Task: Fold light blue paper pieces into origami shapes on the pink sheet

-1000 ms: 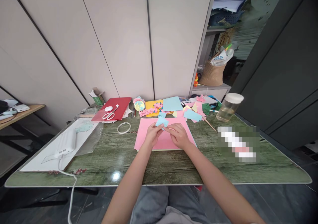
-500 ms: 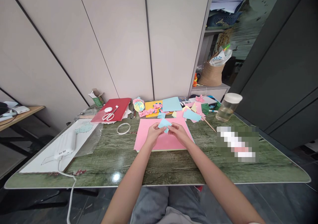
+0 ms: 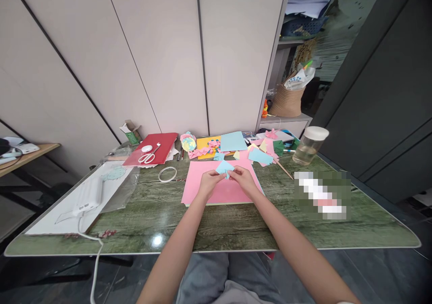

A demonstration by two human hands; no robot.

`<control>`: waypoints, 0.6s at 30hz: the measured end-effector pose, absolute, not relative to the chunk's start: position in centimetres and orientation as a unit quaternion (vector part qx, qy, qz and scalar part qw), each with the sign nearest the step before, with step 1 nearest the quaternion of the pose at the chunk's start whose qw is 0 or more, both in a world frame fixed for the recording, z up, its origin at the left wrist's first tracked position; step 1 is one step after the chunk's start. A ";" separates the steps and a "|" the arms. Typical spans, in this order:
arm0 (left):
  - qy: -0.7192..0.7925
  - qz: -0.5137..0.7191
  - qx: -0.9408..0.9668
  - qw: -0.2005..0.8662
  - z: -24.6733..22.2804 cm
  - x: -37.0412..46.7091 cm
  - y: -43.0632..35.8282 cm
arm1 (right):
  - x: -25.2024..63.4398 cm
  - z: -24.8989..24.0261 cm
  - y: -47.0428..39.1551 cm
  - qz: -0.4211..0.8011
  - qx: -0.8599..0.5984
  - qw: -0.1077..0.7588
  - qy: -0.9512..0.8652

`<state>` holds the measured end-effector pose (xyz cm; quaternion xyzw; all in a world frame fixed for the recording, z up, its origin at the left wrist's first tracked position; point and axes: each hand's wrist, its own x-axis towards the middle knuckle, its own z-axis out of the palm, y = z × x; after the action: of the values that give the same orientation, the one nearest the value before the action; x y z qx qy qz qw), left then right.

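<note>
From where I stand, a small piece of light blue paper (image 3: 224, 165) is up in the person's two hands, above a smooth pink sheet (image 3: 216, 196) that lies flat with other paper under it. The blue piece is thin and matte, creased into a pointed, roughly diamond-like shape, with a little flap towards the person. The table (image 3: 148, 225) has a glossy, green wood-grain top (it catches a bright spot of light near the front edge). Beyond the pink sheet lie crumpled-looking pink folded shapes (image 3: 200, 152) and a flat pale blue sheet (image 3: 234, 141); off to the left, a slim white ring (image 3: 159, 175) rests near a stiff red folder (image 3: 164, 144).

Both forearms reach forward and converge. The left hand (image 3: 209, 182) pinches the blue piece's left lower edge, fingers curled in and closed on it; the right hand (image 3: 243, 180) mirrors that at the right, its fingers bent and nipped on the paper, thumbs nearly meeting.
</note>
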<state>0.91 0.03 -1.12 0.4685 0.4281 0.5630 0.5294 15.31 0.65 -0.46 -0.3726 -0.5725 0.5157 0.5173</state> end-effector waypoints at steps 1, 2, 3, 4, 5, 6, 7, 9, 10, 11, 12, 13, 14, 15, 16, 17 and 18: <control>0.433 0.558 0.467 0.532 -1.1 0.9 0.1 | 15.3 -0.5 0.6 0.517 -0.374 0.514 -0.574; 0.435 0.554 0.465 0.536 -1.1 0.8 0.1 | 15.3 -0.5 0.6 0.521 -0.373 0.510 -0.575; 0.436 0.550 0.463 0.541 -1.1 0.8 0.1 | 15.3 -0.5 0.6 0.525 -0.370 0.506 -0.576; 0.435 0.547 0.461 0.547 -1.1 0.7 0.1 | 15.4 -0.6 0.6 0.531 -0.367 0.501 -0.576; 0.433 0.544 0.458 0.553 -1.1 0.7 0.0 | 15.4 -0.6 0.6 0.537 -0.365 0.496 -0.577; 0.431 0.542 0.457 0.558 -1.0 0.6 0.0 | 15.4 -0.6 0.6 0.541 -0.363 0.491 -0.578; 0.429 0.541 0.455 0.562 -1.0 0.6 0.0 | 15.4 -0.6 0.6 0.544 -0.362 0.486 -0.580; 0.424 0.539 0.454 0.568 -0.9 0.6 -0.1 | 15.5 -0.5 0.6 0.545 -0.360 0.482 -0.584; 0.423 0.539 0.454 0.570 -0.9 0.6 -0.1 | 15.5 -0.4 0.7 0.543 -0.360 0.481 -0.586; 0.423 0.538 0.454 0.571 -0.9 0.6 -0.1 | 15.5 -0.4 0.7 0.540 -0.361 0.481 -0.588; 0.422 0.537 0.455 0.572 -1.0 0.6 -0.1 | 15.5 -0.3 0.7 0.536 -0.363 0.481 -0.591; 0.421 0.536 0.455 0.573 -1.0 0.6 -0.1 | 15.5 -0.3 0.7 0.531 -0.365 0.481 -0.595; 0.422 0.535 0.456 0.573 -1.0 0.6 -0.1 | 15.5 -0.3 0.7 0.526 -0.367 0.481 -0.598; 0.422 0.534 0.456 0.573 -1.1 0.6 -0.1 | 15.5 -0.4 0.7 0.521 -0.370 0.480 -0.601; 0.424 0.533 0.457 0.572 -1.1 0.6 0.0 | 15.5 -0.4 0.7 0.517 -0.372 0.479 -0.604; 0.426 0.533 0.458 0.570 -1.1 0.6 0.0 | 15.6 -0.4 0.7 0.512 -0.373 0.479 -0.608; 0.429 0.532 0.458 0.569 -1.1 0.6 0.0 | 15.6 -0.5 0.8 0.508 -0.374 0.478 -0.612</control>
<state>0.61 -0.01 -1.11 0.4576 0.4291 0.5321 0.5686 15.58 0.76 -0.47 -0.3736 -0.6117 0.5076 0.4782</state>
